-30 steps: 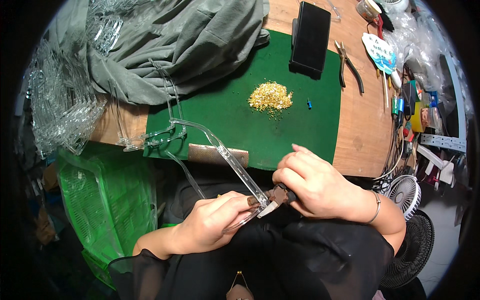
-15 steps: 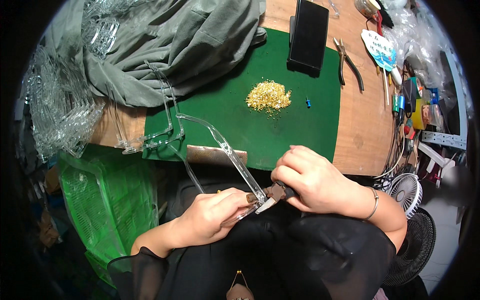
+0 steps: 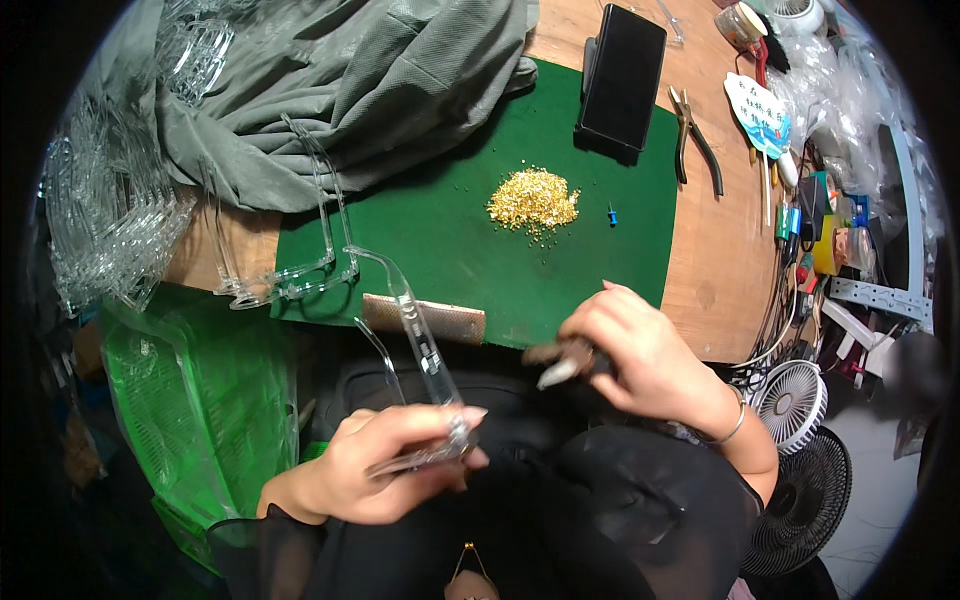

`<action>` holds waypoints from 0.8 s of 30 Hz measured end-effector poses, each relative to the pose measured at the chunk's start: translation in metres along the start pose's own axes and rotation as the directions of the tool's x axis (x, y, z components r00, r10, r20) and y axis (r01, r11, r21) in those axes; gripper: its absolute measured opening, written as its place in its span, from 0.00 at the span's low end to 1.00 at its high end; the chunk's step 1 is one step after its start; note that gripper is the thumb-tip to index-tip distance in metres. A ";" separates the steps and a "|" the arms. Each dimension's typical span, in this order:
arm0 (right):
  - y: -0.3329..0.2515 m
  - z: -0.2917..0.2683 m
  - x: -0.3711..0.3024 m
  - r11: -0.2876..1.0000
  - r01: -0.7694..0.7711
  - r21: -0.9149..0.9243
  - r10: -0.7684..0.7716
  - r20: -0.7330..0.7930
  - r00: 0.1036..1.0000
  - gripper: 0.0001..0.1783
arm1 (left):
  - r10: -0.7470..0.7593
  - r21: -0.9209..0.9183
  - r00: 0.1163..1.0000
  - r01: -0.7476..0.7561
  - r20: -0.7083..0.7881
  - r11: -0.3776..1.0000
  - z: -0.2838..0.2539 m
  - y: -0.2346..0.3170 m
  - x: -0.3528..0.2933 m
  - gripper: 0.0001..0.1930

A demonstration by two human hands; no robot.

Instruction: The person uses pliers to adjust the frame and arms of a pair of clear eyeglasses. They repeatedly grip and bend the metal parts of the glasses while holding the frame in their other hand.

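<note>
My left hand (image 3: pixel 400 462) is closed around a clear plastic eyeglass frame (image 3: pixel 418 340) over my lap. One long temple arm rises from the fingers toward the mat's near edge. In my right hand (image 3: pixel 635 365) is a pair of pliers (image 3: pixel 562 366), slightly blurred, with its jaws pointing left and apart from the frame. A heap of tiny gold metal pieces (image 3: pixel 533 198) lies on the green mat (image 3: pixel 430 220). More clear eyeglass frames (image 3: pixel 320 275) stand at the mat's left side.
A grey cloth (image 3: pixel 370 90) covers the back left, beside many stacked clear frames (image 3: pixel 120 220). A black phone (image 3: pixel 622 80), a blue pin (image 3: pixel 612 215) and other pliers (image 3: pixel 690 140) lie farther right. A green basket (image 3: pixel 200 400) stands below left; fans (image 3: pixel 795 405) stand right.
The pliers have come away from the eyeglass frame and moved slightly right. My left hand has drawn the frame left and toward me, turning it more upright.
</note>
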State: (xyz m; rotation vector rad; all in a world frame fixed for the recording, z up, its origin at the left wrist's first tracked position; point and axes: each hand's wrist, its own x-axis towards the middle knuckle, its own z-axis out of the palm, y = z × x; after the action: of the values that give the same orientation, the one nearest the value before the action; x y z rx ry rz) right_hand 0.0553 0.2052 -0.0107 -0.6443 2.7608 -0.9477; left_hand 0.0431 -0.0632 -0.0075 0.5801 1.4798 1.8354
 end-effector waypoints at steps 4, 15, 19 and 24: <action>0.047 0.040 0.005 0.925 -0.360 0.123 0.380 -0.236 0.895 0.13 | 0.079 -0.151 0.982 -0.053 0.171 0.987 0.001 0.019 0.025 0.30; 0.056 0.059 0.022 0.916 -0.384 -0.115 0.354 -0.218 0.910 0.12 | 0.232 -0.064 0.973 -0.231 -0.004 0.971 0.011 -0.013 0.028 0.38; 0.056 0.055 0.023 0.912 -0.409 -0.042 0.396 -0.174 0.902 0.09 | 0.257 0.024 0.965 -0.256 -0.059 0.966 0.015 -0.017 0.036 0.33; 0.015 0.027 0.017 0.814 -0.321 0.484 0.434 -0.139 0.890 0.06 | 0.307 0.289 0.948 -0.271 -0.086 0.918 0.009 -0.012 0.039 0.28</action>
State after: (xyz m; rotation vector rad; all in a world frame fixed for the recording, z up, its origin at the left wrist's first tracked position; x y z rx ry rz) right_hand 0.0425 0.1932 -0.0413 0.1113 2.5518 -1.5683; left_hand 0.0268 -0.0265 -0.0205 0.8681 1.8353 1.9326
